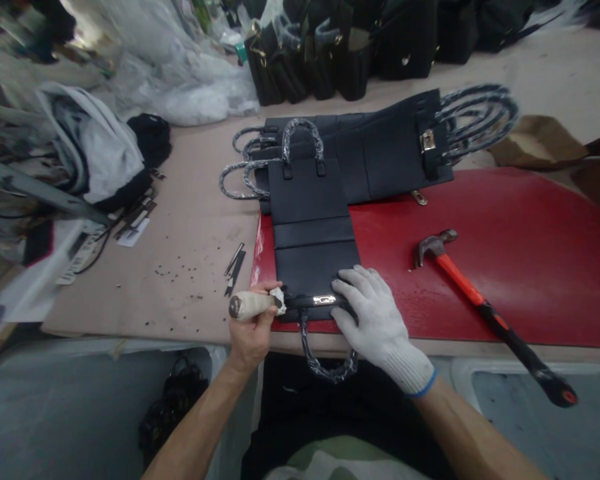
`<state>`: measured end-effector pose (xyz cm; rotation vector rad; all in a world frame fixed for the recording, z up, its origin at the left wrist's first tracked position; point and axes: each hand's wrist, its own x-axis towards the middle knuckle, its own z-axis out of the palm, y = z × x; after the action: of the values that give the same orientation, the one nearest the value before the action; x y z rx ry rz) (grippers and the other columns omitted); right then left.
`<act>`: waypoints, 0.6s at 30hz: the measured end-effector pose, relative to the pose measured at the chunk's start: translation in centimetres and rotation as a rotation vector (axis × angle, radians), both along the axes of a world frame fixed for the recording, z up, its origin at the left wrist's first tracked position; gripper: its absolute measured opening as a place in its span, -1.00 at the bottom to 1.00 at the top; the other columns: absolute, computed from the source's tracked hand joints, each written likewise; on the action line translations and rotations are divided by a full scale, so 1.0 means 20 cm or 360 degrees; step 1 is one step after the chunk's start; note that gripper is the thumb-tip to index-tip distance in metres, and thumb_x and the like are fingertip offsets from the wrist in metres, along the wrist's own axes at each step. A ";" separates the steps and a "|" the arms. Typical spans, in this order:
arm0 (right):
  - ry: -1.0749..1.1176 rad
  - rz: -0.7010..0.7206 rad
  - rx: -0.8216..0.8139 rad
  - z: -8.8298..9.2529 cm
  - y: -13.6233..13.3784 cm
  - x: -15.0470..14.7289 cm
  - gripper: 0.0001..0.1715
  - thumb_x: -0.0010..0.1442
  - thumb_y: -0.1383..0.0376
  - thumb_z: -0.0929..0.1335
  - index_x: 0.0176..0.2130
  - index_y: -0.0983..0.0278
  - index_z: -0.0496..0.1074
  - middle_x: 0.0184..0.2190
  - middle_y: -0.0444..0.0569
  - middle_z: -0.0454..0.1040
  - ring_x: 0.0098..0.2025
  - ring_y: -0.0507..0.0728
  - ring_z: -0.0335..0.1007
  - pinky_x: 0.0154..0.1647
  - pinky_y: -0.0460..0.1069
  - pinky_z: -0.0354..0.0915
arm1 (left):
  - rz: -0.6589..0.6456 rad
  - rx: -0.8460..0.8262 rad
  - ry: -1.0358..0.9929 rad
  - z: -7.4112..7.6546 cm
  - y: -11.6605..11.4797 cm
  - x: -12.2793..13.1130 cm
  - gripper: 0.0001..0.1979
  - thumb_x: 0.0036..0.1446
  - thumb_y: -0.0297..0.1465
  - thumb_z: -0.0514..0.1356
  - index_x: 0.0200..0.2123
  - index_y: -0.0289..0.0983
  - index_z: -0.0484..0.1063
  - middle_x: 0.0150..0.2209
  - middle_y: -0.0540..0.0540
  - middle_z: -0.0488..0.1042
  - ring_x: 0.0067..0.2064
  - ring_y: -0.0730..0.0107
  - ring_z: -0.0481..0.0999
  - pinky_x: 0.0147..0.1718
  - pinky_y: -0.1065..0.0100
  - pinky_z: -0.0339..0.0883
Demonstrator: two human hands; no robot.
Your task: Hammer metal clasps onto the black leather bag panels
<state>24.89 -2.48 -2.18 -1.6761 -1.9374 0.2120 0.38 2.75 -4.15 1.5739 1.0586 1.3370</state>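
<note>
A black handbag panel (pixel 313 220) lies flat in front of me, with plastic-wrapped handles (pixel 303 130) at both ends. Along its near end runs a strap with a shiny metal clasp (pixel 324 300). My bare left hand (pixel 253 333) is closed around a stubby tool with a cream, tape-wrapped handle (pixel 253 305). Some white material shows where that tool meets the strap's left end; its working tip is hidden. My right hand (pixel 373 317), in a white knitted glove, rests on the bag right of the clasp, fingers spread.
On the red mat (pixel 390 267) lies a claw hammer (pixel 463 280), its grip past the table edge. More flat black bags (pixel 380 153) are stacked behind. Left are a small metal rod (pixel 235 259), a dark slim tool (pixel 236 272) and scattered black bits. Finished-looking bags (pixel 405 40) stand at the back.
</note>
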 end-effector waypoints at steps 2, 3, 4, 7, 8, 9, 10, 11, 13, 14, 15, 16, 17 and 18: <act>-0.0007 -0.0003 -0.0001 -0.01 0.00 0.00 -0.58 0.24 0.28 0.39 0.09 0.26 0.50 0.21 0.12 0.45 0.34 0.42 0.23 0.41 0.42 0.11 | 0.0168 -0.0088 -0.0135 -0.01 0.01 -0.01 -0.80 0.29 -0.28 0.31 -0.13 -0.27 0.48 -0.03 -0.23 0.60 -0.04 0.15 0.64 -0.04 0.17 0.54; -0.0013 -0.0006 0.0002 -0.01 0.00 0.00 -0.58 0.24 0.27 0.38 0.09 0.25 0.50 0.21 0.12 0.46 0.34 0.43 0.24 0.41 0.43 0.12 | 0.0251 -0.0115 -0.0198 -0.01 0.02 -0.02 -0.79 0.28 -0.27 0.32 -0.13 -0.28 0.49 -0.02 -0.23 0.60 -0.06 0.17 0.64 -0.06 0.19 0.54; -0.0023 -0.0008 0.0005 -0.01 0.00 0.01 -0.57 0.24 0.27 0.38 0.09 0.25 0.50 0.21 0.12 0.46 0.33 0.43 0.24 0.40 0.44 0.13 | 0.0320 -0.0127 -0.0250 -0.01 0.02 -0.03 -0.78 0.27 -0.27 0.34 -0.12 -0.28 0.50 -0.02 -0.22 0.60 -0.07 0.18 0.63 -0.07 0.21 0.54; -0.0059 -0.0011 0.0016 -0.03 0.00 0.01 -0.56 0.25 0.25 0.38 0.11 0.25 0.50 0.22 0.13 0.46 0.33 0.45 0.25 0.38 0.45 0.15 | 0.0411 -0.0108 -0.0308 -0.01 0.00 -0.07 -0.79 0.24 -0.28 0.36 -0.13 -0.26 0.55 -0.02 -0.18 0.61 -0.07 0.19 0.63 -0.07 0.24 0.55; -0.0068 -0.0012 0.0020 -0.03 0.00 0.01 -0.55 0.25 0.25 0.37 0.12 0.24 0.50 0.22 0.13 0.45 0.33 0.45 0.25 0.38 0.46 0.16 | 0.0412 -0.0100 -0.0294 -0.01 -0.01 -0.08 -0.81 0.24 -0.29 0.36 -0.12 -0.24 0.56 -0.02 -0.17 0.62 -0.06 0.19 0.63 -0.05 0.23 0.55; -0.0075 -0.0015 0.0026 -0.04 0.00 0.01 -0.55 0.25 0.25 0.36 0.13 0.22 0.50 0.23 0.12 0.45 0.33 0.44 0.26 0.37 0.46 0.17 | 0.0398 -0.0094 -0.0262 -0.02 -0.03 -0.09 -0.81 0.24 -0.30 0.36 -0.11 -0.22 0.57 -0.01 -0.16 0.62 -0.04 0.17 0.63 -0.03 0.21 0.56; -0.0083 -0.0016 0.0031 -0.04 0.00 0.01 -0.54 0.26 0.24 0.36 0.13 0.21 0.49 0.23 0.11 0.45 0.33 0.44 0.26 0.37 0.45 0.17 | 0.0369 -0.0096 -0.0218 -0.02 -0.04 -0.10 -0.81 0.25 -0.31 0.35 -0.09 -0.21 0.57 0.00 -0.16 0.62 -0.03 0.15 0.63 0.00 0.17 0.56; -0.0091 -0.0017 0.0039 -0.04 0.00 0.02 -0.54 0.26 0.24 0.35 0.14 0.19 0.49 0.23 0.10 0.45 0.33 0.44 0.26 0.36 0.45 0.18 | 0.0328 -0.0104 -0.0166 -0.03 -0.06 -0.10 -0.80 0.25 -0.31 0.35 -0.07 -0.20 0.57 0.02 -0.17 0.62 -0.01 0.11 0.63 0.04 0.12 0.55; -0.0114 -0.0016 0.0051 -0.04 0.00 0.02 -0.54 0.27 0.23 0.35 0.14 0.19 0.49 0.23 0.09 0.45 0.33 0.45 0.27 0.36 0.45 0.19 | 0.0220 -0.0140 -0.0070 -0.04 -0.08 -0.10 -0.78 0.26 -0.32 0.35 -0.03 -0.19 0.57 0.05 -0.19 0.61 0.04 0.04 0.63 0.11 0.02 0.52; -0.0125 -0.0011 0.0057 -0.04 0.00 0.01 -0.55 0.27 0.23 0.34 0.14 0.21 0.49 0.23 0.10 0.45 0.32 0.45 0.27 0.35 0.45 0.19 | 0.0169 -0.0158 -0.0030 -0.04 -0.09 -0.10 -0.77 0.26 -0.32 0.34 -0.02 -0.19 0.56 0.06 -0.20 0.61 0.06 0.01 0.62 0.13 -0.02 0.51; -0.0133 -0.0006 0.0059 -0.04 0.01 0.01 -0.55 0.27 0.23 0.34 0.13 0.22 0.49 0.22 0.11 0.45 0.32 0.45 0.27 0.35 0.45 0.19 | 0.0123 -0.0173 0.0008 -0.04 -0.09 -0.09 -0.78 0.27 -0.33 0.33 -0.02 -0.19 0.56 0.07 -0.21 0.60 0.08 -0.01 0.61 0.14 -0.04 0.50; -0.0134 -0.0004 0.0060 -0.03 0.01 0.01 -0.55 0.27 0.23 0.34 0.13 0.23 0.49 0.22 0.12 0.46 0.32 0.46 0.27 0.35 0.45 0.19 | 0.0088 -0.0177 0.0035 -0.03 -0.09 -0.08 -0.79 0.28 -0.33 0.33 -0.03 -0.20 0.55 0.06 -0.21 0.60 0.10 -0.01 0.61 0.14 -0.04 0.50; -0.0129 -0.0006 0.0058 -0.03 0.01 0.01 -0.55 0.27 0.23 0.34 0.13 0.24 0.49 0.22 0.13 0.46 0.32 0.46 0.27 0.35 0.46 0.18 | 0.0062 -0.0176 0.0049 -0.03 -0.08 -0.07 -0.80 0.29 -0.33 0.32 -0.04 -0.20 0.54 0.06 -0.20 0.60 0.10 -0.01 0.61 0.14 -0.03 0.51; -0.0120 -0.0008 0.0051 -0.03 0.01 0.01 -0.55 0.27 0.23 0.34 0.13 0.24 0.49 0.22 0.13 0.46 0.32 0.46 0.27 0.35 0.46 0.18 | 0.0043 -0.0171 0.0048 -0.02 -0.07 -0.06 -0.81 0.29 -0.33 0.32 -0.05 -0.21 0.53 0.05 -0.21 0.61 0.11 0.00 0.61 0.13 -0.02 0.51</act>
<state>25.10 -2.33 -2.82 -1.6903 -1.9804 0.1164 -0.74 1.29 -4.60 1.5093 1.1548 1.2564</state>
